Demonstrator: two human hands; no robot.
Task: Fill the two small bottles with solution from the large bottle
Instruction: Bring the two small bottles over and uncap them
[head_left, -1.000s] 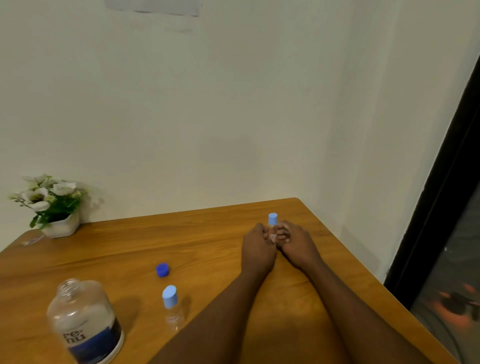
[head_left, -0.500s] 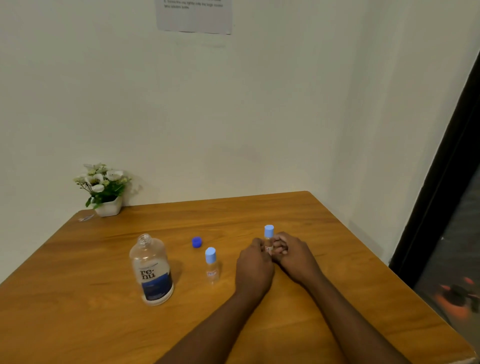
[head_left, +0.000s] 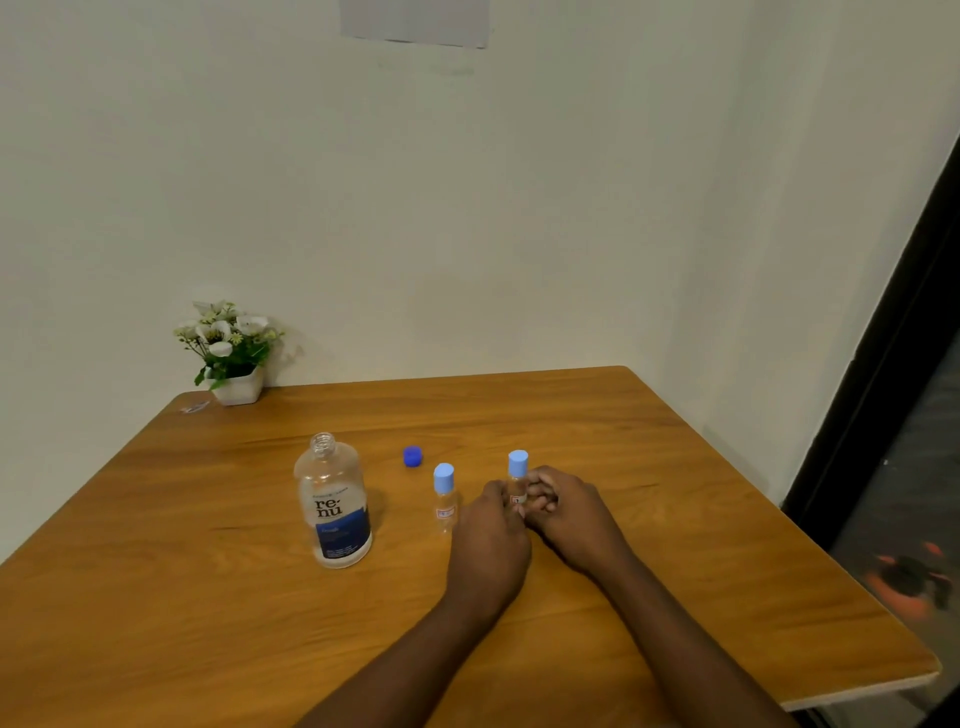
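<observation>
At table (head_left: 675, 545) middle: left hand (head_left: 491, 535) and right hand (head_left: 566, 512) curl fingers round upright capped small bottle (head_left: 518, 467). Second small bottle (head_left: 444, 499) and uncapped large bottle (head_left: 335, 501) stand just left. Small bottle likely light, slick, tippy: hold body, twist cap.

Both bare arms stretch forward from the bottom edge and lean in toward each other (like a pointy roof). The left grip (head_left: 488, 525) shows its back, knuckles up, with its fingers bent down against the small bottle (head_left: 518, 486). The right grip (head_left: 566, 512) lies just beside it, its fingers (head_left: 540, 493) curled round the same bottle from the other side. The two grips meet at the fingertips.
</observation>
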